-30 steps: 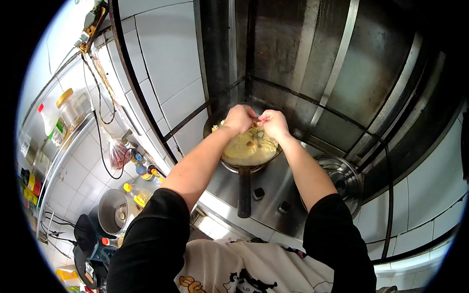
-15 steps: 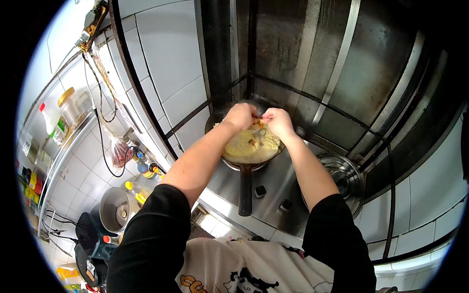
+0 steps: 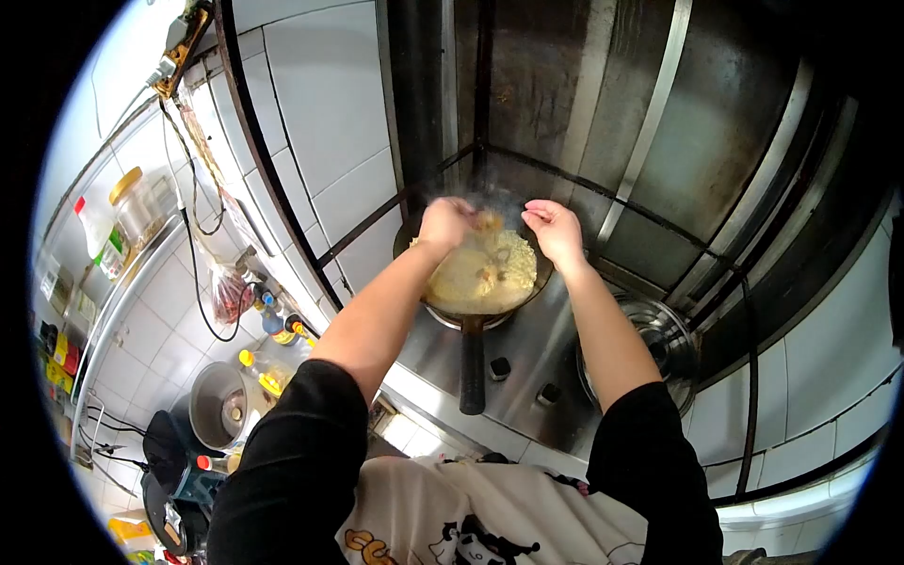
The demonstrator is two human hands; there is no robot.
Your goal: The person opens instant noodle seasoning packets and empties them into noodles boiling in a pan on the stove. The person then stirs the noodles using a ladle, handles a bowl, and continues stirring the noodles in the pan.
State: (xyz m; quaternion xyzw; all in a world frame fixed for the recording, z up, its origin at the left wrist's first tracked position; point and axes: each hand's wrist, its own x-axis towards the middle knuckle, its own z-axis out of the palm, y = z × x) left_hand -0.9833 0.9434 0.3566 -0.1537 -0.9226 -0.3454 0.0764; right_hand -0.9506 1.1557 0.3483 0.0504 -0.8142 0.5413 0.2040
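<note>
A dark frying pan sits on the stove with its black handle toward me. Pale yellow wavy noodles lie in cloudy liquid inside it, and steam rises. Over the pan's left side, my left hand is closed on a small orange-brown packet, blurred. My right hand is above the pan's right edge, thumb and fingertips pinched together; whatever they hold, if anything, is too small to make out.
Right of the pan is a shiny metal lid or basin on the steel stove top. A black metal frame surrounds the stove. To the left are a metal pot, bottles and a jar shelf.
My hands, together at the small packet before, have come apart. The right moved right and slightly up; the left moved a little left, keeping the packet. More steam shows.
</note>
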